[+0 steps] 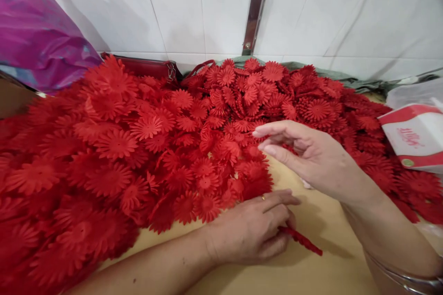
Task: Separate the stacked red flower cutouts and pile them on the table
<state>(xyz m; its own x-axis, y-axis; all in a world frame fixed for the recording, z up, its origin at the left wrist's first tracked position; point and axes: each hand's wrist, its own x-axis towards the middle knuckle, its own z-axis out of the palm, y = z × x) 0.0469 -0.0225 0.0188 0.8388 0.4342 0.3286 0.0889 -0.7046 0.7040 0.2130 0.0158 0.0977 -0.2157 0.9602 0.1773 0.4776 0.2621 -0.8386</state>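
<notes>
My left hand point(254, 228), with a ring on one finger, is low over the tan tabletop point(332, 235). Its fingers are closed on a red fabric flower point(302, 239), seen edge-on and jutting out to the right; whether it is one layer or several I cannot tell. Above and to the right, my right hand point(304, 152) hovers at the near edge of a large heap of red flower pieces point(207, 179). Its thumb and fingers are apart, with nothing visible between them. The pieces are flat, with scalloped petals, and many show a small centre hole.
The red heap spreads across the left, back and right. Behind it lies a dark red bag point(148, 67) against the white tiled wall point(180, 14), where a metal bracket point(256, 11) is fixed. A purple plastic bag point(44, 27) is at left, a white-and-red box point(413, 136) at right.
</notes>
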